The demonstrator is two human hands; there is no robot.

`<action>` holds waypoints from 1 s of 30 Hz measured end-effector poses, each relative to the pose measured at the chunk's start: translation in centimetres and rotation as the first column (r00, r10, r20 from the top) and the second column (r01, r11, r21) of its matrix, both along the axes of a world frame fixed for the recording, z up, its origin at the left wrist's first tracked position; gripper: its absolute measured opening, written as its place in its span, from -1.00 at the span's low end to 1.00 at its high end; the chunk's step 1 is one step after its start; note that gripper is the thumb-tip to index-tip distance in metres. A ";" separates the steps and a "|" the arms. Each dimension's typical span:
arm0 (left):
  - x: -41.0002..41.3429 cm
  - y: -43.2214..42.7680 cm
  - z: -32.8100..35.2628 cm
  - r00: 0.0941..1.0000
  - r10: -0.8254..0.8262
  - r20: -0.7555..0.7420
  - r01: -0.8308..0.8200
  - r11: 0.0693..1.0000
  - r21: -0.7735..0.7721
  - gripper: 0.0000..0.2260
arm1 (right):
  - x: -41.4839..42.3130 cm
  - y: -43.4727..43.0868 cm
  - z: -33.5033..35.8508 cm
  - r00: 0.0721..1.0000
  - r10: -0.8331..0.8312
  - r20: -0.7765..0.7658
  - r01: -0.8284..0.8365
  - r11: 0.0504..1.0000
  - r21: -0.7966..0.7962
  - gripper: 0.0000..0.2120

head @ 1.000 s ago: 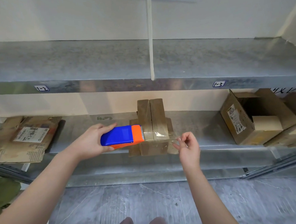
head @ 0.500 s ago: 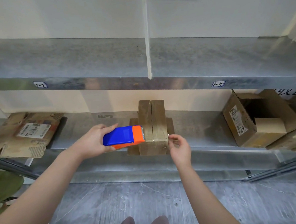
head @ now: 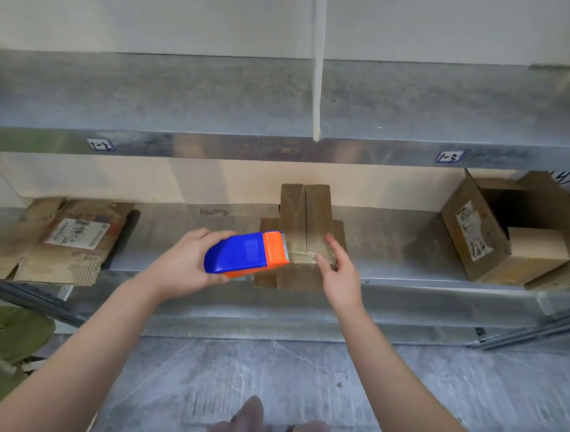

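Observation:
A small brown cardboard box (head: 305, 214) stands on the lower metal shelf (head: 396, 241), its two top flaps meeting in a middle seam. My left hand (head: 182, 267) grips a blue and orange tape dispenser (head: 244, 254) whose toothed edge sits against the box's left side. A strip of clear tape (head: 301, 255) runs from the dispenser across the box's front. My right hand (head: 340, 272) lies with straight fingers pressed against the tape end at the box's right front.
Flattened cardboard with a white label (head: 56, 242) lies on the shelf at the left. An open brown box (head: 500, 231) holding a smaller box sits at the right. An upper metal shelf (head: 268, 99) overhangs, with a white upright post (head: 316, 61). Grey floor lies below.
My right hand, which pinched the loose tape end out to the right, has carried it onto the box and now presses it flat. The dispenser stayed at the box's left side.

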State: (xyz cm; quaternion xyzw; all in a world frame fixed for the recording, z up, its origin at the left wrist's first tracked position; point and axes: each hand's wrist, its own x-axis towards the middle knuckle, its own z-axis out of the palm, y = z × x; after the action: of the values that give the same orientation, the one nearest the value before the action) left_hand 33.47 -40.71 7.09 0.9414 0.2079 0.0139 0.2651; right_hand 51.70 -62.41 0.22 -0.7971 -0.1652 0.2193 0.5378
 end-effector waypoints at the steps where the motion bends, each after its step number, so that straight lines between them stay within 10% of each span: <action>1: -0.1 0.2 0.1 1.000 -0.009 0.007 0.010 1.000 -0.010 -0.30 | 0.0 0.1 0.1 1.000 -0.006 -0.017 0.006 1.000 0.003 -0.55; 30: -0.5 5.3 -6.1 0.947 -0.131 -0.294 0.168 0.980 0.103 -0.05 | -0.1 1.4 0.2 0.971 -0.106 -0.215 0.125 0.989 0.077 -0.56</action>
State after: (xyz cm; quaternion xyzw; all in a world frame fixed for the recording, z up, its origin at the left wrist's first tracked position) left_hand 32.95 -35.45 1.01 0.9615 0.1708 -0.1292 0.1722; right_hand 51.64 -61.01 0.37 -0.7526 -0.0705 0.2629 0.5996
